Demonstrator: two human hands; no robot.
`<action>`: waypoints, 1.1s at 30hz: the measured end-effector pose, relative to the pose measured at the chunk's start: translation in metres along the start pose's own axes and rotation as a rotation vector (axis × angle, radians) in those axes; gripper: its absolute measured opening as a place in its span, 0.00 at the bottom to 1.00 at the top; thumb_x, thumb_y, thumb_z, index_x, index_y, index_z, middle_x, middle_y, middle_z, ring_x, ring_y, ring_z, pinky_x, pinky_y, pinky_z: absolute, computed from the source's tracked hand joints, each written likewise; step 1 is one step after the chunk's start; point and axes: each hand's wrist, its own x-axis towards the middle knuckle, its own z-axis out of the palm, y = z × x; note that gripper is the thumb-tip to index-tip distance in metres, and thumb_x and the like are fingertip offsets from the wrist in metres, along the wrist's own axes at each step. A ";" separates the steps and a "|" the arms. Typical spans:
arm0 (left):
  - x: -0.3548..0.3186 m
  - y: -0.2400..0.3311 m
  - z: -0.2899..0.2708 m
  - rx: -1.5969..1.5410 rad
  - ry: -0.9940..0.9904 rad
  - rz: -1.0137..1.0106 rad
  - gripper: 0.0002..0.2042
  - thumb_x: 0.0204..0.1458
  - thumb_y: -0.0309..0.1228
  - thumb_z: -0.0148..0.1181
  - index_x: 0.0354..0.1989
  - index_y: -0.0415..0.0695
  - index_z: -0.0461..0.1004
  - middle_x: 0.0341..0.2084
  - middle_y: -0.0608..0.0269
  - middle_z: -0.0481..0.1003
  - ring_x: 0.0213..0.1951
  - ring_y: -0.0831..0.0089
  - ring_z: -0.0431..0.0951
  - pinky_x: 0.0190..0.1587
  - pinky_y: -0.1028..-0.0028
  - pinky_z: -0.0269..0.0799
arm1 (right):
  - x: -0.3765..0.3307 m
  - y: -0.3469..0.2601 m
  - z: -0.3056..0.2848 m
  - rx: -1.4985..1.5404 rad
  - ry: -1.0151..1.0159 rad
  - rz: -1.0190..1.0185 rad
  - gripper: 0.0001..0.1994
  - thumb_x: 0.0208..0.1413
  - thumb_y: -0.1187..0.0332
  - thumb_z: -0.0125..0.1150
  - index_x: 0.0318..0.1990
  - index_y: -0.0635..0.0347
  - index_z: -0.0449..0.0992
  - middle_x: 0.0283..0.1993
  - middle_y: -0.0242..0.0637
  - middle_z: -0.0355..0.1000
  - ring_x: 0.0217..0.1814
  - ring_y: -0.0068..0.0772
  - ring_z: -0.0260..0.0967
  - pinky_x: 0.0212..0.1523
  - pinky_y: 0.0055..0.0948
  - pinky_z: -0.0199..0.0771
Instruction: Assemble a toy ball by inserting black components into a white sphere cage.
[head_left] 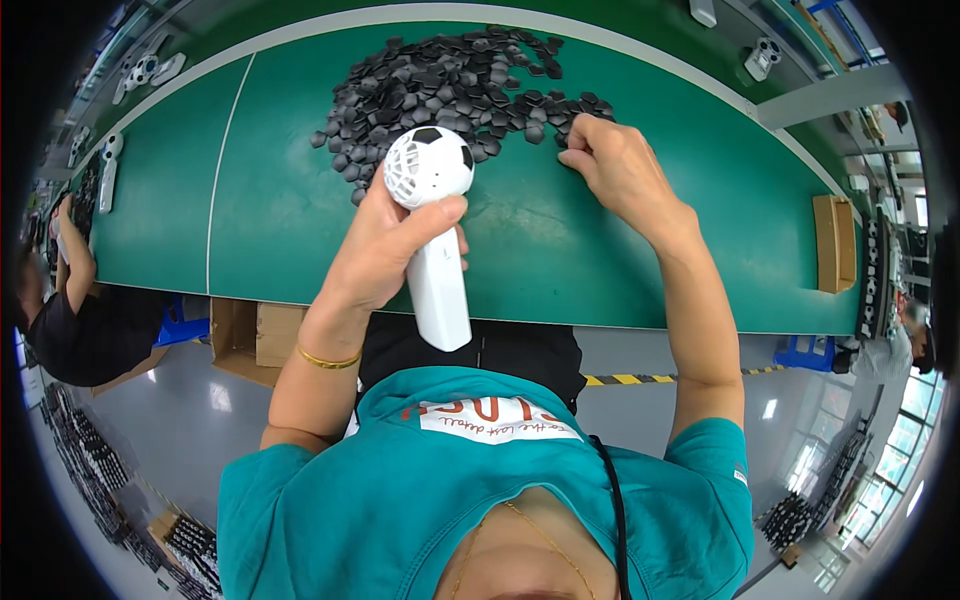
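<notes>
My left hand (375, 245) is wrapped round a white handheld fan (440, 290), its thumb across the neck below the head. The fan's round head is styled like a football, with black pentagon patches on a white shell and an open grille on its left side. It is held above the table's near edge, handle toward me. My right hand (622, 170) is at the right end of a heap of black pentagon pieces (430, 85). Its thumb and forefinger are curled together; whatever is between them is hidden.
The heap lies on a green table (560, 260) with a white line at left. A small cardboard tray (833, 243) is at its right end. Another white fan (110, 170) lies at far left, near a person in black (95, 335). A cardboard box (245, 340) stands below the edge.
</notes>
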 end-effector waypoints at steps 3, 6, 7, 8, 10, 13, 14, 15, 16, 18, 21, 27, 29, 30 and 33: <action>0.002 -0.006 0.005 -0.055 0.007 0.010 0.28 0.51 0.34 0.63 0.55 0.41 0.54 0.36 0.60 0.70 0.27 0.73 0.76 0.28 0.69 0.77 | -0.010 -0.006 0.010 0.298 0.079 0.067 0.06 0.51 0.73 0.63 0.36 0.62 0.76 0.26 0.33 0.72 0.25 0.27 0.67 0.28 0.27 0.70; 0.003 -0.010 0.008 -0.078 0.013 0.031 0.28 0.54 0.36 0.61 0.56 0.41 0.52 0.37 0.60 0.69 0.28 0.72 0.76 0.29 0.68 0.77 | -0.020 -0.029 0.008 0.590 0.142 0.127 0.05 0.52 0.73 0.62 0.36 0.63 0.76 0.26 0.30 0.72 0.24 0.20 0.66 0.26 0.24 0.69; 0.003 -0.011 0.009 -0.102 0.005 0.038 0.27 0.56 0.37 0.59 0.57 0.42 0.51 0.38 0.60 0.69 0.30 0.72 0.76 0.31 0.69 0.77 | -0.023 -0.042 0.006 0.730 0.167 0.155 0.05 0.53 0.73 0.62 0.37 0.63 0.76 0.27 0.28 0.72 0.24 0.17 0.66 0.26 0.22 0.69; 0.003 -0.011 0.010 -0.126 -0.005 0.047 0.26 0.57 0.38 0.57 0.57 0.42 0.50 0.39 0.60 0.68 0.32 0.73 0.76 0.33 0.69 0.77 | -0.026 -0.053 0.005 0.869 0.194 0.182 0.05 0.54 0.73 0.61 0.37 0.64 0.76 0.27 0.27 0.72 0.25 0.14 0.65 0.25 0.20 0.68; 0.004 -0.014 0.013 -0.143 -0.020 0.054 0.26 0.59 0.39 0.55 0.58 0.43 0.50 0.41 0.60 0.68 0.34 0.73 0.76 0.34 0.70 0.76 | -0.029 -0.074 0.008 1.041 0.218 0.172 0.05 0.55 0.73 0.61 0.37 0.64 0.76 0.28 0.27 0.72 0.24 0.14 0.65 0.25 0.18 0.68; 0.007 -0.021 0.020 -0.179 0.048 0.140 0.23 0.62 0.40 0.48 0.59 0.44 0.49 0.45 0.62 0.67 0.42 0.75 0.73 0.40 0.72 0.74 | -0.028 -0.095 0.014 1.384 0.256 0.137 0.05 0.56 0.73 0.60 0.38 0.65 0.75 0.28 0.28 0.72 0.24 0.13 0.65 0.25 0.15 0.67; 0.007 -0.020 0.022 -0.175 0.046 0.142 0.23 0.62 0.40 0.48 0.59 0.44 0.49 0.45 0.62 0.67 0.42 0.75 0.73 0.40 0.72 0.74 | -0.027 -0.098 0.018 1.368 0.287 0.126 0.06 0.56 0.73 0.60 0.38 0.66 0.74 0.29 0.29 0.72 0.25 0.13 0.65 0.25 0.15 0.67; 0.006 -0.019 0.023 -0.172 0.042 0.142 0.23 0.63 0.40 0.47 0.60 0.45 0.48 0.46 0.62 0.66 0.44 0.76 0.71 0.41 0.73 0.73 | -0.026 -0.101 0.021 1.351 0.317 0.114 0.06 0.57 0.72 0.59 0.38 0.66 0.73 0.29 0.29 0.72 0.25 0.13 0.65 0.26 0.14 0.67; 0.005 -0.019 0.026 -0.173 0.039 0.142 0.23 0.63 0.41 0.46 0.61 0.45 0.48 0.48 0.62 0.66 0.46 0.76 0.70 0.42 0.74 0.73 | -0.026 -0.101 0.024 1.332 0.344 0.104 0.06 0.57 0.72 0.59 0.39 0.67 0.73 0.30 0.29 0.72 0.26 0.13 0.65 0.26 0.14 0.66; 0.004 -0.020 0.028 -0.176 0.038 0.143 0.23 0.64 0.41 0.45 0.61 0.45 0.47 0.49 0.62 0.65 0.47 0.77 0.69 0.43 0.74 0.72 | -0.026 -0.099 0.031 1.283 0.369 0.089 0.06 0.57 0.72 0.59 0.39 0.66 0.72 0.30 0.29 0.72 0.26 0.12 0.65 0.26 0.14 0.66; 0.003 -0.022 0.030 -0.178 0.054 0.175 0.24 0.64 0.43 0.43 0.63 0.46 0.45 0.49 0.61 0.64 0.48 0.76 0.69 0.44 0.75 0.71 | -0.026 -0.097 0.037 1.183 0.416 0.064 0.06 0.57 0.72 0.59 0.38 0.65 0.72 0.31 0.28 0.71 0.28 0.12 0.65 0.27 0.13 0.66; 0.002 -0.024 0.031 -0.163 0.028 0.180 0.26 0.64 0.44 0.41 0.64 0.45 0.44 0.50 0.60 0.63 0.49 0.77 0.68 0.45 0.76 0.70 | -0.027 -0.096 0.037 1.164 0.394 0.097 0.06 0.57 0.72 0.60 0.36 0.63 0.71 0.30 0.27 0.70 0.29 0.12 0.65 0.28 0.14 0.66; 0.004 -0.024 0.030 -0.149 0.021 0.179 0.26 0.64 0.45 0.40 0.64 0.44 0.44 0.51 0.60 0.63 0.49 0.76 0.68 0.45 0.76 0.70 | -0.024 -0.095 0.037 1.152 0.392 0.094 0.06 0.57 0.72 0.60 0.36 0.63 0.71 0.30 0.27 0.70 0.29 0.13 0.65 0.28 0.14 0.66; 0.006 -0.026 0.028 -0.151 0.021 0.180 0.26 0.64 0.45 0.40 0.64 0.44 0.44 0.51 0.60 0.63 0.49 0.76 0.68 0.45 0.76 0.70 | -0.022 -0.093 0.036 1.108 0.388 0.071 0.06 0.56 0.72 0.61 0.36 0.63 0.71 0.30 0.27 0.70 0.29 0.13 0.65 0.29 0.15 0.66; 0.010 -0.029 0.021 -0.056 0.022 0.209 0.25 0.65 0.44 0.40 0.63 0.41 0.46 0.50 0.60 0.63 0.48 0.76 0.68 0.45 0.76 0.70 | -0.020 -0.088 0.032 1.021 0.384 0.023 0.07 0.55 0.73 0.62 0.36 0.63 0.70 0.29 0.27 0.70 0.29 0.14 0.65 0.30 0.16 0.67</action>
